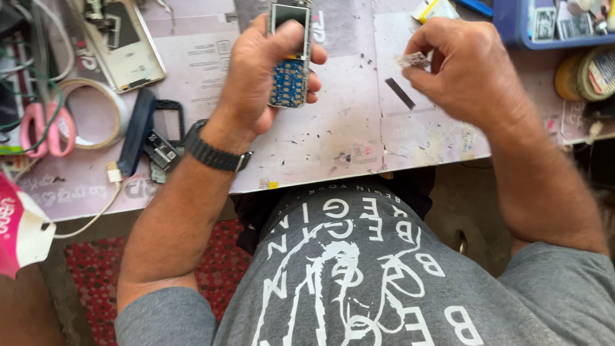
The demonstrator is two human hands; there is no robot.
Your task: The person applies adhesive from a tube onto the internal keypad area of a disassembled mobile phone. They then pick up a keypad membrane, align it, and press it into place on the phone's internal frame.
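L hand (259,77) grips phone board (289,57); R hand (464,67) pinches small strip (413,60); bench (333,141) edge near.

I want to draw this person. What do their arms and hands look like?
Both arms are bare up to short grey sleeves. The left hand has a black wristwatch with a ridged strap on its wrist. The right hand wears nothing: no glove, ring or band shows.

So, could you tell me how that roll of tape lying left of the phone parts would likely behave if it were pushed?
The tape roll lies flat on the worktable, so it would probably slide rather than roll. It looks like a thin, hollow ring, so likely light. The scissors beside it might get nudged.
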